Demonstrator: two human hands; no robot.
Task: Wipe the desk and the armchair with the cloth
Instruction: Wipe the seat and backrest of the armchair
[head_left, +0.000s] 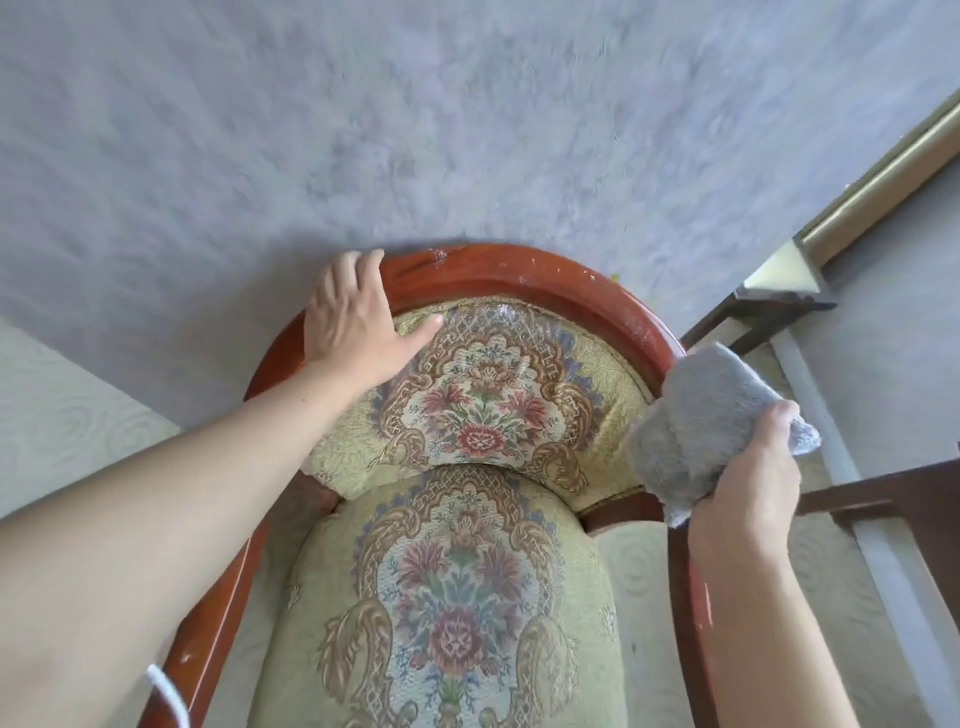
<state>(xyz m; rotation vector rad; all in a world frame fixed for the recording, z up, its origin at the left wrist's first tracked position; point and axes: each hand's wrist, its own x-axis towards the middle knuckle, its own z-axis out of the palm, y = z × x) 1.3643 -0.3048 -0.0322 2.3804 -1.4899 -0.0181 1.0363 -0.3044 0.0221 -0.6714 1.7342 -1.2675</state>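
Mottled lilac wall (363, 130); pale embossed floor (67, 415)

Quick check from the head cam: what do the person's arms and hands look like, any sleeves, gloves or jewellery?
Both forearms are bare as far as the frame shows: no sleeves in view. The left hand and right hand wear no gloves, and no rings or watch are visible. A thin white cord loops in front of the left arm at the bottom edge; what it belongs to cannot be told.
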